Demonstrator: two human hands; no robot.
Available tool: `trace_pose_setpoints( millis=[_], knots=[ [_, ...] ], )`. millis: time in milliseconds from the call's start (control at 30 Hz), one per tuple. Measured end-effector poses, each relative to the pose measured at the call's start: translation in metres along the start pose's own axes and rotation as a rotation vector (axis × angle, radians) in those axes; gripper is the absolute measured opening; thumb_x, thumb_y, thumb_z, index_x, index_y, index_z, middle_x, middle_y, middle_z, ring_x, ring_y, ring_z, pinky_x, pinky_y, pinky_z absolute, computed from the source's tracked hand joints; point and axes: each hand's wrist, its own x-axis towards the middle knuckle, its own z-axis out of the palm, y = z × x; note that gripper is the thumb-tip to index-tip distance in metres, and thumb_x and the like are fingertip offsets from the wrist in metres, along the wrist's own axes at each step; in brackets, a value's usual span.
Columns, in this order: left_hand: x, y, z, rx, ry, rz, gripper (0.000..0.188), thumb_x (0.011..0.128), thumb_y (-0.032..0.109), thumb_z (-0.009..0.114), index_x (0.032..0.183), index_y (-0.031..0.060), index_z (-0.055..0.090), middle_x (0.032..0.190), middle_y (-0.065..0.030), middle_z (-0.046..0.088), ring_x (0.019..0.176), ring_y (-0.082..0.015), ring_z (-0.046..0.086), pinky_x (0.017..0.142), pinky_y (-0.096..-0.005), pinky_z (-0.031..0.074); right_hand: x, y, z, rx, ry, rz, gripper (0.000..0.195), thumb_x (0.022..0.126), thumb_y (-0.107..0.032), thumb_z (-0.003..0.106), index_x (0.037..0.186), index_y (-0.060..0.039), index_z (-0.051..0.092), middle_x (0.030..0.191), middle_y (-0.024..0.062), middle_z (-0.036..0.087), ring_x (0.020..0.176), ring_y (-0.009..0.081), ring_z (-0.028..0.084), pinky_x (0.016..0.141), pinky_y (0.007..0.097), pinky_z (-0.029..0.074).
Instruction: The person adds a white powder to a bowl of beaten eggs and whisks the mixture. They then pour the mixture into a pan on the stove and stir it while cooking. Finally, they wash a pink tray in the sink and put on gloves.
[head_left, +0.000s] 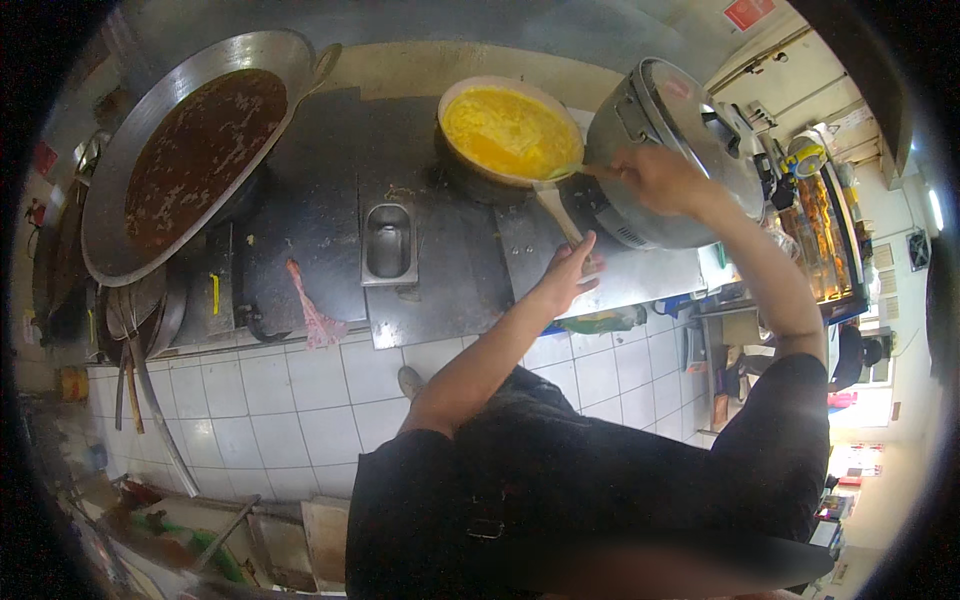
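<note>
A round frying pan (489, 187) holds yellow beaten egg (510, 135), partly set into pale curds. My left hand (562, 277) is at the pan's long handle (559, 214), with the thumb along it and some fingers spread; how firmly it grips is hard to tell. My right hand (660, 178) is closed on the handle of a spatula (566, 171), whose greenish blade touches the egg at the pan's near right rim. Just beyond the right hand stands a large lidded metal pot (611, 142).
A huge wok (101, 240) of dark brown liquid fills the left. A small steel container (389, 244) and a pinkish cloth (319, 322) lie on the dark counter. Long-handled utensils (161, 420) jut over the tiled floor. At far right, a person (851, 356) is near a lit food display (817, 232).
</note>
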Motion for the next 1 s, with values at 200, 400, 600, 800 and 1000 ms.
trace_pose_setpoints(
  millis=[200, 400, 600, 800, 1000],
  knots=[
    [0.052, -0.032, 0.004, -0.217, 0.125, 0.180, 0.039, 0.100, 0.051, 0.060, 0.095, 0.0138, 0.051, 0.072, 0.0042, 0.046, 0.064, -0.0114, 0.047, 0.063, -0.0310, 0.045, 0.010, -0.022, 0.039, -0.146, -0.124, 0.208, 0.048, 0.094, -0.010, 0.054, 0.142, -0.0156, 0.053, 0.104, 0.0228, 0.073, 0.099, 0.0385, 0.072, 0.084, 0.0475, 0.059],
    [0.041, -0.027, -0.001, -0.206, 0.110, 0.183, 0.039, 0.102, 0.050, 0.058, 0.091, 0.0141, 0.049, 0.070, 0.0047, 0.043, 0.058, -0.0107, 0.042, 0.056, -0.0295, 0.040, 0.045, -0.004, 0.059, -0.259, -0.210, 0.234, 0.070, 0.095, -0.009, 0.057, 0.158, -0.0245, 0.030, 0.112, 0.0213, 0.072, 0.100, 0.0343, 0.073, 0.081, 0.0448, 0.061],
    [0.040, -0.025, -0.008, -0.164, 0.081, 0.179, 0.041, 0.101, 0.051, 0.058, 0.092, 0.0130, 0.048, 0.069, 0.0045, 0.041, 0.059, -0.0107, 0.044, 0.058, -0.0292, 0.042, 0.090, 0.012, 0.051, -0.382, -0.141, 0.180, 0.075, 0.095, -0.006, 0.058, 0.160, -0.0298, 0.026, 0.108, 0.0187, 0.073, 0.097, 0.0318, 0.074, 0.076, 0.0411, 0.062],
    [0.037, -0.021, -0.008, -0.137, 0.127, 0.218, 0.040, 0.103, 0.048, 0.057, 0.087, 0.0120, 0.048, 0.067, 0.0034, 0.042, 0.051, -0.0105, 0.040, 0.051, -0.0305, 0.041, 0.132, 0.023, 0.034, -0.609, -0.130, 0.069, 0.072, 0.096, -0.011, 0.059, 0.157, -0.0281, 0.026, 0.104, 0.0174, 0.072, 0.090, 0.0310, 0.075, 0.073, 0.0409, 0.062],
    [0.038, -0.024, -0.020, -0.114, 0.060, 0.194, 0.044, 0.103, 0.049, 0.055, 0.080, 0.0134, 0.045, 0.065, 0.0044, 0.040, 0.052, -0.0092, 0.039, 0.050, -0.0301, 0.038, 0.179, 0.078, 0.032, -0.773, 0.004, -0.036, 0.047, 0.095, -0.013, 0.061, 0.137, -0.0152, 0.041, 0.103, 0.0156, 0.069, 0.088, 0.0316, 0.074, 0.071, 0.0399, 0.061]
  ],
)
